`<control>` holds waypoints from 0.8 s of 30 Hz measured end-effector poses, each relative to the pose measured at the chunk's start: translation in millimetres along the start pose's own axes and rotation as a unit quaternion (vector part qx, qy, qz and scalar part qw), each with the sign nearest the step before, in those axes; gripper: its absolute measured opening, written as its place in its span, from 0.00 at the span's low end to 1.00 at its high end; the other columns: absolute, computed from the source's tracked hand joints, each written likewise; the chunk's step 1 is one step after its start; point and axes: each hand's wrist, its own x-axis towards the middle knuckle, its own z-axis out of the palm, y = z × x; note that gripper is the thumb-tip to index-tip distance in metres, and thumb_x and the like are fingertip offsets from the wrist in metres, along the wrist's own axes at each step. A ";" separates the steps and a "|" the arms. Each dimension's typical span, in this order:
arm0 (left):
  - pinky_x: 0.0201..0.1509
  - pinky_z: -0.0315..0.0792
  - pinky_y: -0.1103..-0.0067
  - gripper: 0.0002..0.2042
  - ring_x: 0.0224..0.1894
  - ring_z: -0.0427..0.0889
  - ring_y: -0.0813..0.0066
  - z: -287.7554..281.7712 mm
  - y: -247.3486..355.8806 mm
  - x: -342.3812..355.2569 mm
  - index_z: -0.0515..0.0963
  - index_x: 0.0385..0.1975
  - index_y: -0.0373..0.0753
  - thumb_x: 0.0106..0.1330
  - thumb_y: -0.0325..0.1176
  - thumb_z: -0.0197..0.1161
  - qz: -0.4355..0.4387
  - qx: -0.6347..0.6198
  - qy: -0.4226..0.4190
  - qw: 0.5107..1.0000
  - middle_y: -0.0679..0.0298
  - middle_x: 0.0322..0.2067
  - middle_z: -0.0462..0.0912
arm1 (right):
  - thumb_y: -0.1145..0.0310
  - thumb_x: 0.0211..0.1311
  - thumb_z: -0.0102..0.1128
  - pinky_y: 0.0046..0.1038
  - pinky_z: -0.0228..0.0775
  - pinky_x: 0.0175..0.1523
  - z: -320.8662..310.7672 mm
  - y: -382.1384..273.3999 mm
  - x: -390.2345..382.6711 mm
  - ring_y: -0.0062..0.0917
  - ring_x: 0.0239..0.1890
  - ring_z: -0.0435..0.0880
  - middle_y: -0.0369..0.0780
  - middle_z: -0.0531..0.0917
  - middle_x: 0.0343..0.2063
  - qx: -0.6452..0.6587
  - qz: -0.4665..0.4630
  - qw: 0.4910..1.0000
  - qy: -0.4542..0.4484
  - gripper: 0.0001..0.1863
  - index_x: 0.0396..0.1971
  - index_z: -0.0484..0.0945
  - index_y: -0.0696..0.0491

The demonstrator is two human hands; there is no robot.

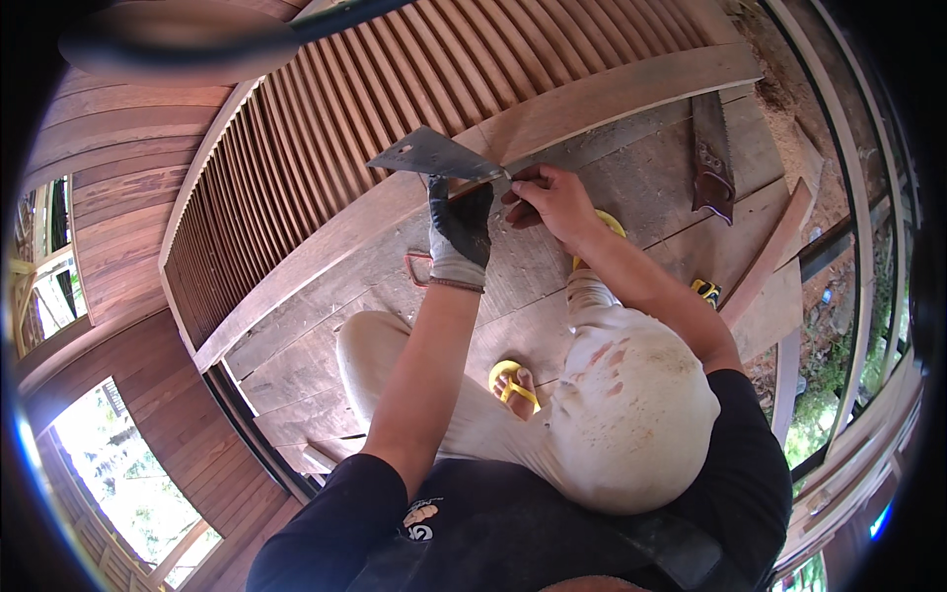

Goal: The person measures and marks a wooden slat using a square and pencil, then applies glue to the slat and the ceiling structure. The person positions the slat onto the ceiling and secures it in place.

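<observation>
Two hands at plank edge (552, 113), gloved left hand (460, 232) grip holding metal square (431, 155); right hand (552, 197) pinched closed beside it

We see soft daylight, even on centre planks. Window openings (128, 483) lower left blown out white. Heavy fisheye bend, black vignette at rim. Dark blurred object (178, 44) top left out of focus.
</observation>
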 end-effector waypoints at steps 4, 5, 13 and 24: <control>0.65 0.74 0.67 0.22 0.56 0.78 0.60 1.9 0.6 -1.2 0.72 0.56 0.43 0.68 0.46 0.65 0.000 0.004 0.006 1.000 0.57 0.51 0.78 | 0.73 0.69 0.57 0.30 0.84 0.35 1.0 -1.0 0.6 0.30 0.29 0.87 0.48 0.85 0.36 0.012 0.005 1.000 -0.002 0.12 0.46 0.75 0.64; 0.64 0.74 0.68 0.22 0.56 0.79 0.61 2.5 -0.3 -2.2 0.73 0.56 0.42 0.68 0.47 0.64 0.005 0.007 0.005 1.000 0.58 0.51 0.79 | 0.73 0.69 0.57 0.30 0.84 0.36 1.5 -1.8 0.6 0.29 0.29 0.87 0.48 0.85 0.36 0.014 0.008 1.000 -0.001 0.12 0.46 0.75 0.64; 0.61 0.76 0.69 0.20 0.53 0.81 0.63 -6.6 -0.9 3.5 0.75 0.53 0.42 0.68 0.47 0.64 0.005 0.014 -0.001 1.000 0.61 0.49 0.81 | 0.73 0.69 0.57 0.28 0.83 0.34 12.7 -19.5 -6.6 0.27 0.29 0.87 0.46 0.85 0.34 0.003 0.022 1.000 -0.002 0.10 0.45 0.75 0.63; 0.62 0.76 0.68 0.20 0.50 0.82 0.60 3.2 -1.3 0.4 0.72 0.52 0.44 0.67 0.46 0.66 -0.005 0.003 -0.019 1.000 0.58 0.46 0.81 | 0.74 0.69 0.56 0.28 0.83 0.34 -2.0 -2.1 -7.7 0.27 0.28 0.86 0.47 0.85 0.36 -0.004 0.004 1.000 -0.008 0.11 0.46 0.75 0.64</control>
